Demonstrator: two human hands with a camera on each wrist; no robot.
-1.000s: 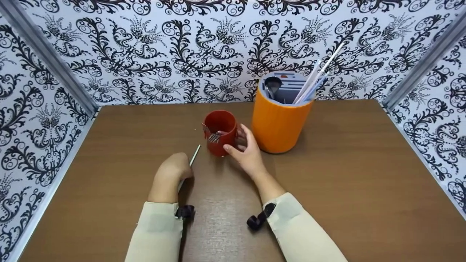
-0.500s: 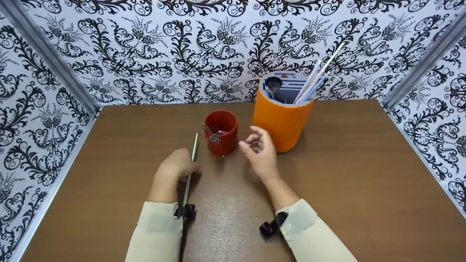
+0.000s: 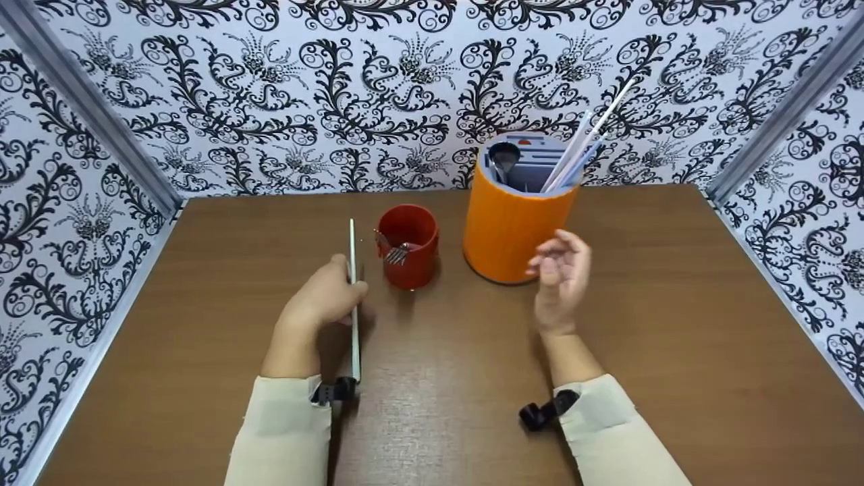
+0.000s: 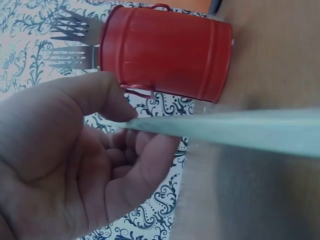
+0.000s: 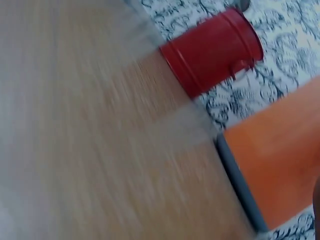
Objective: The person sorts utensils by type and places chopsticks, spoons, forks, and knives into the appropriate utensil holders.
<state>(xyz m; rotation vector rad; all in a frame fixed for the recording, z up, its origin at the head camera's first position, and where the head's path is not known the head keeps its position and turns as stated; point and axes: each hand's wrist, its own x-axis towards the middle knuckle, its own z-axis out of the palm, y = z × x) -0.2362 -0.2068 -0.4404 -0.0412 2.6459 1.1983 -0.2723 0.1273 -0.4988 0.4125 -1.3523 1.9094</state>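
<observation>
My left hand (image 3: 324, 291) pinches a long, thin, pale green stick (image 3: 355, 337) between thumb and fingers, to the left of a red cup (image 3: 413, 268). In the left wrist view the stick (image 4: 225, 131) runs from the fingertips toward the camera. The cup has small handles, and two forks (image 4: 75, 30) stick out of its mouth. My right hand (image 3: 561, 287) holds nothing, its fingers loosely bent, and overlaps the lower right of an orange utensil holder (image 3: 516, 233). Only a sliver of that hand shows in the right wrist view.
In the holder's grey slotted top stand a black ladle-like utensil (image 3: 504, 156) and several thin white and bluish sticks (image 3: 574, 152). Patterned walls (image 3: 283, 94) enclose the brown wooden table (image 3: 432, 405) at the back and sides.
My right hand has let go of the red cup and moved right, to the front of the orange holder. My left hand has raised the pale stick, turning it more upright in the head view.
</observation>
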